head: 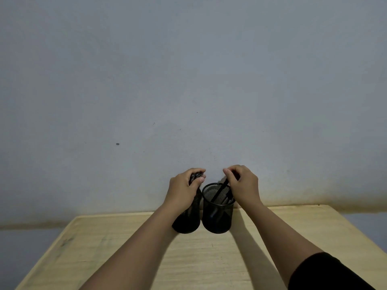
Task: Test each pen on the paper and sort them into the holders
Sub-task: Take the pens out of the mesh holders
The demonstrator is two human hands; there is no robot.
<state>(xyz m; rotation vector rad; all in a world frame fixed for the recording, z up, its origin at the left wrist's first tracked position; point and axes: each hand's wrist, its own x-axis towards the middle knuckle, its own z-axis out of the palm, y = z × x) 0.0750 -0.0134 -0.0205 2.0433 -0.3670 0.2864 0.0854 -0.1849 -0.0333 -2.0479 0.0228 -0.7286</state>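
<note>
Two black mesh pen holders stand side by side at the far edge of the wooden table (146,258), near the wall. My left hand (184,185) covers the top of the left holder (187,220) and is closed around the ends of several dark pens sticking out of it. My right hand (243,183) hovers over the right holder (217,212) and pinches the top of a black pen (219,191) that leans inside it. At least one more dark pen stands in the right holder. No paper is in view.
A plain grey wall (188,80) rises directly behind the holders. The table's left edge runs diagonally at the lower left, and its right edge falls away at the right. A black sleeve (326,273) covers my right upper arm.
</note>
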